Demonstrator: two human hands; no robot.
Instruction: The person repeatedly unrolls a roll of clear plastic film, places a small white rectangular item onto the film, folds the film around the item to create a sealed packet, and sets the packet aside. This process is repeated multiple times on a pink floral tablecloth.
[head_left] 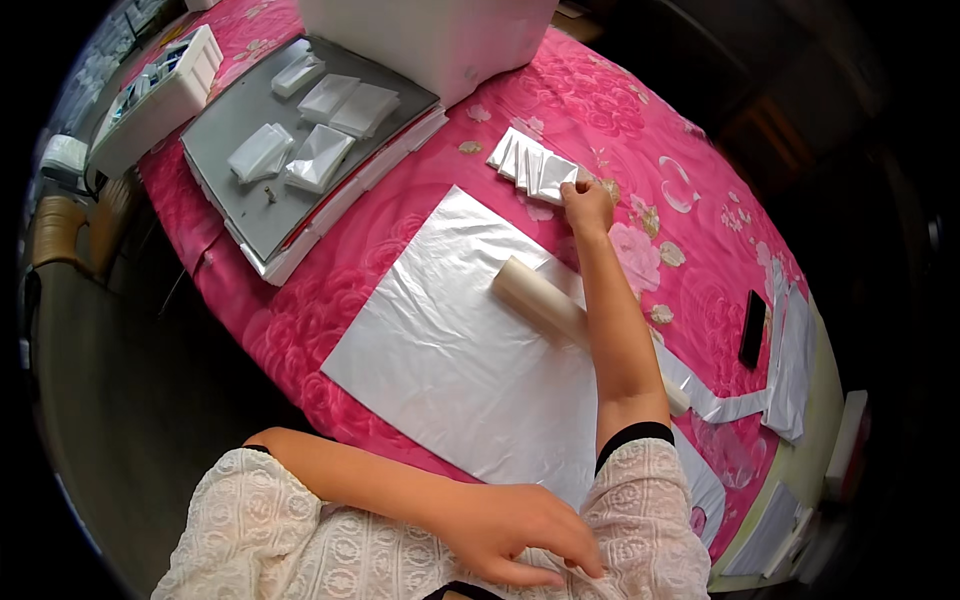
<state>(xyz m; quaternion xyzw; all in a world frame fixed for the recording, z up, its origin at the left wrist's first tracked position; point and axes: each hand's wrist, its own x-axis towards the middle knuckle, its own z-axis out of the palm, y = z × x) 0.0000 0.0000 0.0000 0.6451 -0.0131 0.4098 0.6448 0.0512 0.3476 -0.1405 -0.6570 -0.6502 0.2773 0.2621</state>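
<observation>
My right hand (588,205) reaches out over the table, its fingers pinched on the end of a short overlapping row of folded clear plastic bags (537,167). Close to my body, my left hand (522,535) holds nothing; its fingers are loosely stretched, thumb apart. Between the two lies a large flat sheet of shiny translucent plastic film (440,330). A cream-coloured tube or roll (540,297) rests across the film, passing beneath my right forearm, which hides its middle.
A grey board (235,108) at the far left carries several folded plastic packets (320,158). Behind it stands a white foam box (425,40). A white tray (160,95) is at the left. A black phone (752,329) and crumpled film (790,365) lie right, on the pink flowered tablecloth (300,345).
</observation>
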